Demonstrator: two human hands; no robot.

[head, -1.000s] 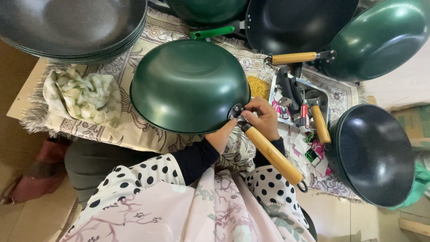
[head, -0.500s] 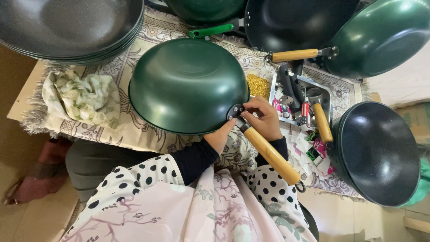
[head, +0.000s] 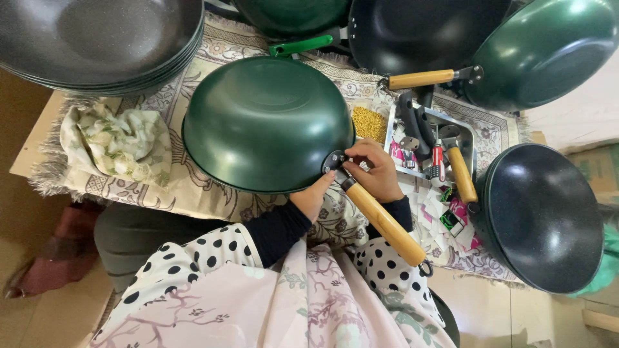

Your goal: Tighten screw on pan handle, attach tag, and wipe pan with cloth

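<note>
Head view: glossy green wok (head: 267, 122) lies upside down on the counter's patterned cloth (head: 193, 193), hemmed by stacked grey pans (head: 97, 38). Left hand (head: 314, 196) and right hand (head: 377, 171) pinch its metal bracket (head: 334, 161) above the wooden handle (head: 383, 222).

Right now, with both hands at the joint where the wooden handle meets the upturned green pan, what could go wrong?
1. The upturned dark green metal pan lies dome-up on the patterned cloth; it might rock or slide while the left hand and right hand work at its bracket.
2. The long light wooden handle juts past the table edge over the lap, so a knock could twist the joint.
3. The metal tray of small tools sits close beside the right hand and could be bumped.
</note>
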